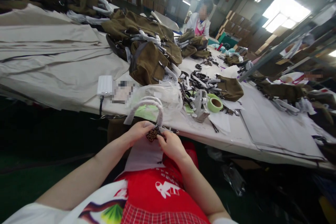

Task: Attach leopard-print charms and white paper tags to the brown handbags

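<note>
Both hands busy: fingers of left hand (pixel 141 131) and right hand (pixel 172 144) pinch leopard-print tag (pixel 151 135), beneath wrapped handle (pixel 160 112), at near edge of desk (pixel 187 126). Tag likely light, flexible; rim best hold. Wrapping probably slippery.

Above the left grip (pixel 143 130), the wrapped handles (pixel 160 114) look matt — just beyond the grip, crumpled clear plastic (pixel 170 93) shines; farther beyond it, the brown bag (pixel 147 63) is matt, creased cloth.
</note>
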Motion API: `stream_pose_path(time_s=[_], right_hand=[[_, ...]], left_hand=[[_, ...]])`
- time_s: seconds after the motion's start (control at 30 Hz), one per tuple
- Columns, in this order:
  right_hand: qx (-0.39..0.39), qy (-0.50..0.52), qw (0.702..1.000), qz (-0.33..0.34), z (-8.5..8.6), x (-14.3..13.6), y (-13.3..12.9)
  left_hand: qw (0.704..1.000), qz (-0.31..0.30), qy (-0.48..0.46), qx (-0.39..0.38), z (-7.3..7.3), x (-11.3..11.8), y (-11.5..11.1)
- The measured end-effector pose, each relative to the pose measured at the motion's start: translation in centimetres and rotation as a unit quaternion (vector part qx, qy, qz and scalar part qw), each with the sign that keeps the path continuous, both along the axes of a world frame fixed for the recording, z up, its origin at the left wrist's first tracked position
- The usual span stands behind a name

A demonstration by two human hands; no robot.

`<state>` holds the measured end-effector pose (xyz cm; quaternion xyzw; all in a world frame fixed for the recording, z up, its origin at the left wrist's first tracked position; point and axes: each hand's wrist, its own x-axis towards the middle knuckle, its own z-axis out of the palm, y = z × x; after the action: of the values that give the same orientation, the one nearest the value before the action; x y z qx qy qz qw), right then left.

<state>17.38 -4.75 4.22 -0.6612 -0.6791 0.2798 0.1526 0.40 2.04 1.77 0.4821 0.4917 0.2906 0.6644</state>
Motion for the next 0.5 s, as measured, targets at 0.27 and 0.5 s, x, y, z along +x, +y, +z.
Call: stream_pose_path(time_s=[0.27, 0.5], right_hand=[[-0.063, 0.020, 0.998, 0.016, -0.4, 0.1, -0.7], [-0.102, -0.022, 0.990, 0.096, 0.8, -1.3, -1.2]], left_hand=[[0.998, -0.040, -0.026, -0.044, 0.1, -0.6, -0.7], [0.999, 0.031, 0.005, -0.016, 0.2, 0.4, -1.1]])
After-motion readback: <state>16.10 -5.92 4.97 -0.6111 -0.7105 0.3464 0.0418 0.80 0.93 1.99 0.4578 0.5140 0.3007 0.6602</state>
